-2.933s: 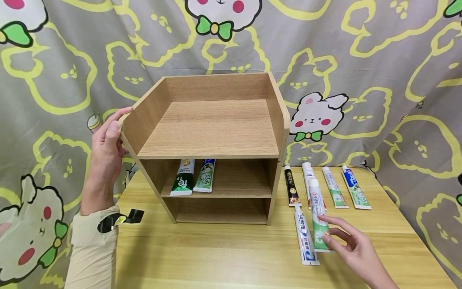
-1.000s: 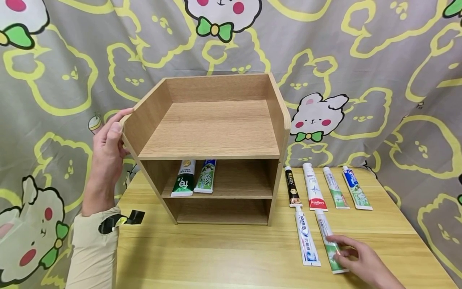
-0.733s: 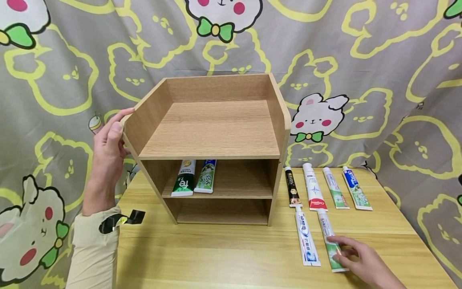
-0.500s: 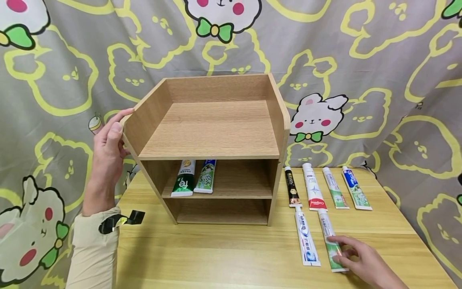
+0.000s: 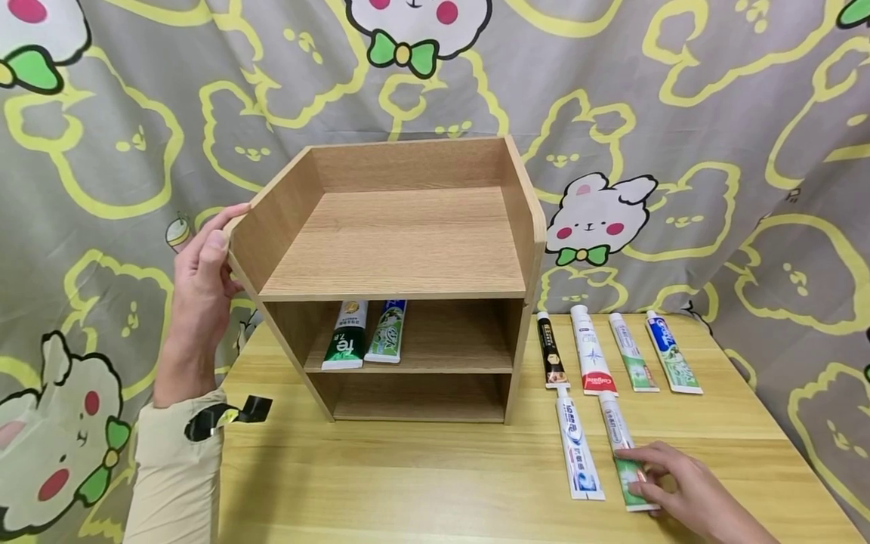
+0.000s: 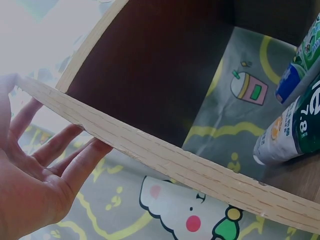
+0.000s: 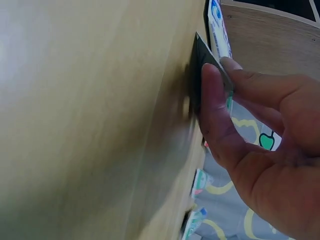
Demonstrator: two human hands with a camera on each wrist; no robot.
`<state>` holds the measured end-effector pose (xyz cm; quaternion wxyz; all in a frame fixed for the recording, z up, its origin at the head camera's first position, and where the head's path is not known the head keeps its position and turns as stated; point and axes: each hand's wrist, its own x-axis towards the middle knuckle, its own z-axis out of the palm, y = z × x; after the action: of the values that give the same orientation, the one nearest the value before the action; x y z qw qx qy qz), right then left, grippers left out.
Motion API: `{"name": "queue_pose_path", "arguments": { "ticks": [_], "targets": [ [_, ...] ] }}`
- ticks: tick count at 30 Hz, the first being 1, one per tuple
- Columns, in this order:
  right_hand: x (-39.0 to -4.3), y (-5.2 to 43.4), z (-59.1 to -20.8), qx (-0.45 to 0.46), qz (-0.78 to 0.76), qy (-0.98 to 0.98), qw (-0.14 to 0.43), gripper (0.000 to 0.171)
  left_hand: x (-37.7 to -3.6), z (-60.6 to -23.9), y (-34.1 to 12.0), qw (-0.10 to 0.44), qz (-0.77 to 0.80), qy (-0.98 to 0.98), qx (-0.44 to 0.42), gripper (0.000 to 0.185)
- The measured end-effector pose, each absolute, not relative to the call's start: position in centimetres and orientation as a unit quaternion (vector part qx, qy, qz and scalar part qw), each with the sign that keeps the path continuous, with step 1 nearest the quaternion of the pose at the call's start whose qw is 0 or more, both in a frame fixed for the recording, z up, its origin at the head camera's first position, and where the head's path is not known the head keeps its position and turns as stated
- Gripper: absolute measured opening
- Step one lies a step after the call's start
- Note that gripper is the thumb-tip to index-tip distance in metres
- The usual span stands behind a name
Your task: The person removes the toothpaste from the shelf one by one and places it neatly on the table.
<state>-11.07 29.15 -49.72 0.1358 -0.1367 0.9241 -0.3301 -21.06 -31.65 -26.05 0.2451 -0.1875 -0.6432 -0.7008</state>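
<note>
Since 2.9 s ago, the right hand (image 5: 673, 483) slid the green-and-white toothpaste tube (image 5: 621, 446) toward the near table edge, beside the blue-and-white tube (image 5: 576, 446). Only the right wrist view shows thumb and fingers (image 7: 220, 115) pinching its flat end, probably slightly lifted. Its cap points away. The left hand (image 5: 204, 279) holds the wooden shelf (image 5: 401, 249) side, fingers straight. 6 tubes lie on the table, 2 inside.

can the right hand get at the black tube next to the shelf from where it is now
Probably yes. The right hand pinches the green and white tube at the table's front, and the black tube lies flat in the open beside the wooden shelf, with only low tubes lying between them.
</note>
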Motion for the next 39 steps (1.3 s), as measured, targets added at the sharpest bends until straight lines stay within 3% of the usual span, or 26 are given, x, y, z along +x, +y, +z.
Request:
{"name": "queue_pose_path", "arguments": {
  "ticks": [11,18,32,39],
  "targets": [
    [-10.7,29.0,-50.0,-0.121,-0.286,0.946,0.092,0.042,-21.1,-26.0,-31.6,0.244,-0.703,-0.643,-0.185,0.046],
    [-9.9,29.1,-50.4,-0.12,-0.288,0.95,0.034,0.043,-21.0,-26.0,-31.6,0.245,-0.701,-0.645,-0.182,0.046],
    [-10.1,29.0,-49.9,-0.086,-0.294,0.952,0.014,0.037,-21.0,-26.1,-31.6,0.243,-0.698,-0.65,-0.179,0.047],
    [-9.8,27.3,-48.6,-0.093,-0.319,0.942,-0.048,0.028,-21.0,-26.1,-31.6,0.245,-0.699,-0.648,-0.179,0.046]
  ]
}}
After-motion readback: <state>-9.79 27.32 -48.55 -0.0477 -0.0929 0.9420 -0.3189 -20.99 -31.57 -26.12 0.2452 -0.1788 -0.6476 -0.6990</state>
